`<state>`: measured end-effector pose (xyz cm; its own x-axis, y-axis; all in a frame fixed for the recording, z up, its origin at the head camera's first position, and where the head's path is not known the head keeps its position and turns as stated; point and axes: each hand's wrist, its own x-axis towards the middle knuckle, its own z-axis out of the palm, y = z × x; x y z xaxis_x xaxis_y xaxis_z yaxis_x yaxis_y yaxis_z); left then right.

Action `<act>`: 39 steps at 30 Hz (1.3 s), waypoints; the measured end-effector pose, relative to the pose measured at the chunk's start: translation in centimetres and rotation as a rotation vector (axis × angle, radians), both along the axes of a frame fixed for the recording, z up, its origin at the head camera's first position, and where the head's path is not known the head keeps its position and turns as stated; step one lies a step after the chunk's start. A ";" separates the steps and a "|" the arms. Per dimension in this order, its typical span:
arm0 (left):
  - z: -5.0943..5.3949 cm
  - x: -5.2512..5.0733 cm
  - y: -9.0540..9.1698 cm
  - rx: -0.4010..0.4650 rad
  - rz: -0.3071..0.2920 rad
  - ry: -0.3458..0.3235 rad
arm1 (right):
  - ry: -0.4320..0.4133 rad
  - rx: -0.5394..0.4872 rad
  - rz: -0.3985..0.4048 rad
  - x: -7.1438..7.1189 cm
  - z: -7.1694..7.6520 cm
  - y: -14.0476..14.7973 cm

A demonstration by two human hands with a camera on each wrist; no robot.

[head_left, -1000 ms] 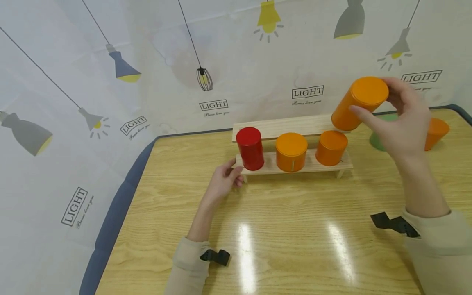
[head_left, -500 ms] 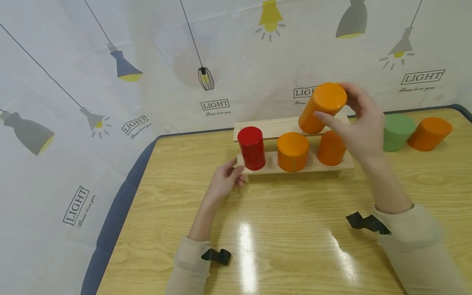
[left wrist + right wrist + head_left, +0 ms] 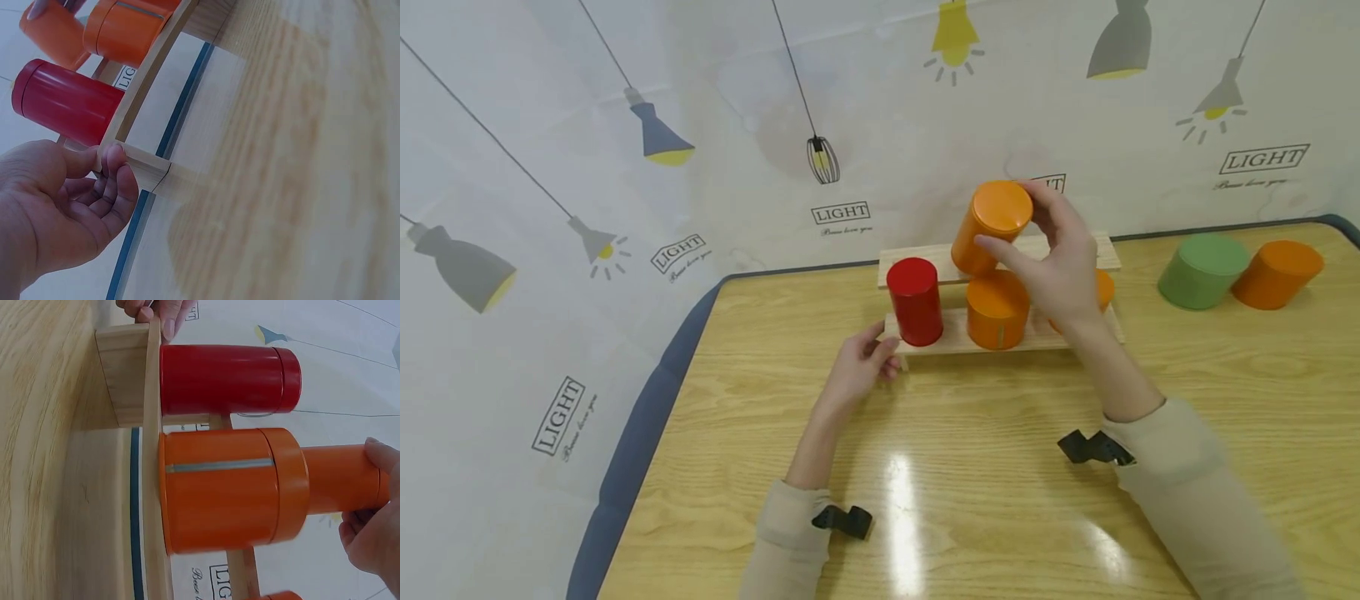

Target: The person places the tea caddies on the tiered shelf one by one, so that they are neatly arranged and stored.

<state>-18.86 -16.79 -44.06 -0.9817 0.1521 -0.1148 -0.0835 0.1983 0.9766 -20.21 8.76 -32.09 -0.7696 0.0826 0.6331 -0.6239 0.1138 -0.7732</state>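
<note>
My left hand (image 3: 857, 367) grips the left end of a two-step wooden rack (image 3: 955, 340), thumb on its front board, fingers curled below. A red can (image 3: 915, 303) stands beside it on the lower step. My right hand (image 3: 1060, 258) holds a tall orange can (image 3: 992, 225) by its upper part, tilted in the head view, at the upper step behind a wide orange can (image 3: 997, 312). In the right wrist view the held can (image 3: 344, 478) is partly hidden by the wide one (image 3: 225, 490). Whether its base touches the step, I cannot tell. Another orange can (image 3: 1105, 290) is half covered by my hand.
A green can (image 3: 1202, 272) and an orange can (image 3: 1277, 275) stand on the wooden table (image 3: 1000, 467) to the right of the rack. Behind the table hangs a pale cloth (image 3: 910, 108) printed with lamps. Black straps hang at both sleeves.
My right hand has carried the tall orange can leftward from the rack's right end to behind the wide orange can. The green can has come into full view. My left hand keeps its grip.
</note>
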 end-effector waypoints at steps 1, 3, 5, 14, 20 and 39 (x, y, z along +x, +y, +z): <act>0.0 0.0 0.0 0.001 0.000 0.001 | -0.016 -0.005 0.005 0.0 0.1 -0.3; 0.0 0.0 0.0 0.004 -0.001 0.003 | -0.045 -0.004 0.012 -0.1 0.3 -0.9; 0.1 0.0 0.0 0.007 0.002 0.004 | -0.069 0.000 0.024 -0.4 0.4 -1.4; 0.0 0.0 0.0 0.000 0.003 -0.005 | -0.102 0.031 0.072 -2.0 0.4 -3.2; 0.0 -0.1 -0.2 -0.015 -0.007 -0.006 | -0.156 0.003 0.138 -4.4 -1.4 -3.5; -0.1 -0.1 -0.1 -0.007 -0.012 0.000 | -0.247 0.112 0.215 -4.7 0.3 -5.5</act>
